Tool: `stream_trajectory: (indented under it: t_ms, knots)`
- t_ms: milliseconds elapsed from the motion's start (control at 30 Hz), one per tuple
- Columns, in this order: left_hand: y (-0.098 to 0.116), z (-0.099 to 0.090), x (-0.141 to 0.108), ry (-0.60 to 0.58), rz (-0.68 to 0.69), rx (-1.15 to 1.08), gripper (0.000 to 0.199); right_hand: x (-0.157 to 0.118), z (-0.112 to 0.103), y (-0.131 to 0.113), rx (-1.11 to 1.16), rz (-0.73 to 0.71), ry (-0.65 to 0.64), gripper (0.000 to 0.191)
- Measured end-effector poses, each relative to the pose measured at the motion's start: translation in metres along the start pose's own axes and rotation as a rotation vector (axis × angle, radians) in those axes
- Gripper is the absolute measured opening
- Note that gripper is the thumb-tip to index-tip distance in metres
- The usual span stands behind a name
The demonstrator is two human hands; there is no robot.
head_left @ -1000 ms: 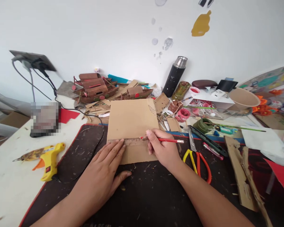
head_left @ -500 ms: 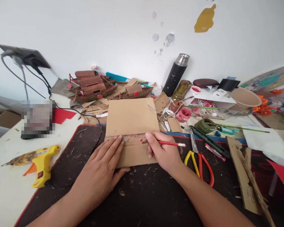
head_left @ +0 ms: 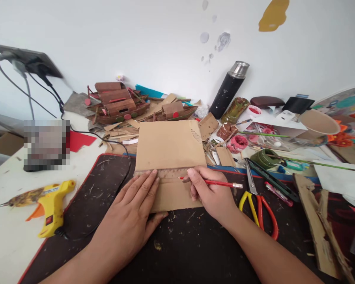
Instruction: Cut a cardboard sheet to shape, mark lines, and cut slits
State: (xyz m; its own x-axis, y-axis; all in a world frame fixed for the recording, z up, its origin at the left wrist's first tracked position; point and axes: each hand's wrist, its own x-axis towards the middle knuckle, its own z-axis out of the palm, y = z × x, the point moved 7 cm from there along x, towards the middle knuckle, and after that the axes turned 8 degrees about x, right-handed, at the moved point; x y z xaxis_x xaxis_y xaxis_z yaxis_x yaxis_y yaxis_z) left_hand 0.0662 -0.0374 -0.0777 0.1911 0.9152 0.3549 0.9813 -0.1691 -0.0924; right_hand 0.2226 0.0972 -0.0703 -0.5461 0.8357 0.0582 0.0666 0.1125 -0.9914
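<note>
Cardboard sheet (head_left: 170,144), tan, lying flat, its near part on a dark mat (head_left: 180,252), ruler (head_left: 171,172) across it. Left hand (head_left: 128,211), fingers flat and close together upon the ruler; right hand (head_left: 208,193), fingers pinching a red pencil (head_left: 225,184). Scissors (head_left: 253,189) near the right hand

The left forearm (head_left: 83,254) and right forearm (head_left: 263,240) are bare, tapering to an equally bare left hand (head_left: 127,213) and right hand (head_left: 214,199).

The pencil (head_left: 225,184) is red — the cardboard (head_left: 168,144) tan (with short dark stripes).
</note>
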Motion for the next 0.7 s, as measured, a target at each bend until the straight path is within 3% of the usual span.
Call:
stream_trajectory:
  t_ms: [700]
  knots:
    - [0.0025,-0.0007,0.0001,0.019,0.028,0.049,0.071,0.0008,0.0012,0.0004,0.003,-0.008,-0.014,0.044]
